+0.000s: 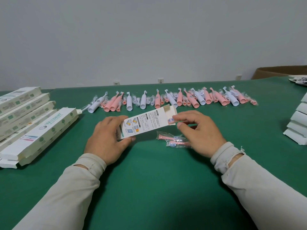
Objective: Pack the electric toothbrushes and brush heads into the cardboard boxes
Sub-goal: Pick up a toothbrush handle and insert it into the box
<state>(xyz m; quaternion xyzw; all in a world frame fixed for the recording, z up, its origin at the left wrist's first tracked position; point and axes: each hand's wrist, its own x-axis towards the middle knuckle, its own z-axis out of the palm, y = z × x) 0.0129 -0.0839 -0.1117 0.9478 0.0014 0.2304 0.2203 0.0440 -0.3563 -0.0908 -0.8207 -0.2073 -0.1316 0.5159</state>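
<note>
A white printed cardboard box [146, 122] lies tilted at the table's middle, its far-right end open. My left hand [108, 136] grips the box's near-left end. My right hand [197, 128] pinches a wrapped pink brush head [171, 120] whose bristled tip sits at the box's open mouth. Two more wrapped pink brush heads [174, 141] lie on the green table just under my right hand. A long row of pink and white electric toothbrushes [174, 99] with wrapped heads lies across the table behind the box.
Closed printed boxes [33, 123] are stacked at the left. Flat white boxes [297, 123] pile up at the right edge. A brown carton [279, 73] stands at the far right behind the green table [157, 180]. Wall sockets [160, 80] sit low on the grey wall.
</note>
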